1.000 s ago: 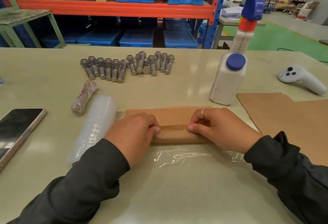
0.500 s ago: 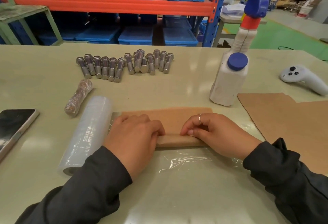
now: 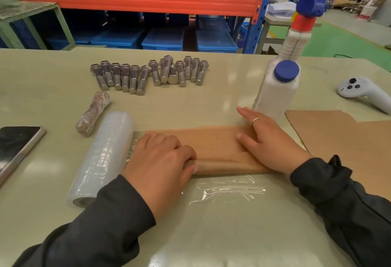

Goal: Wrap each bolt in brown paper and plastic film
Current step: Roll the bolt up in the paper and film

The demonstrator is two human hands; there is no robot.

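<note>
Midway through wrapping, a worker's left hand (image 3: pixel 160 161) curls its fingers over the rolled edge of brown paper (image 3: pixel 213 148) lying on plastic film (image 3: pixel 228 192) on the table (image 3: pixel 211 101); the right hand (image 3: pixel 268 142) presses flat, fingers straight. Bare bolts (image 3: pixel 148 74) wait beyond.

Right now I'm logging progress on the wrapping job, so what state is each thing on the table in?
brown paper: partly rolled, far part flat
left hand: curled over the roll's left end
right hand: fingers straight, pressing the paper
film roll: lying, film drawn out under the paper
wrapped bolt: finished, lying beside the roll
bare bolts: unwrapped, in a row
white bottle: upright, capped
</note>
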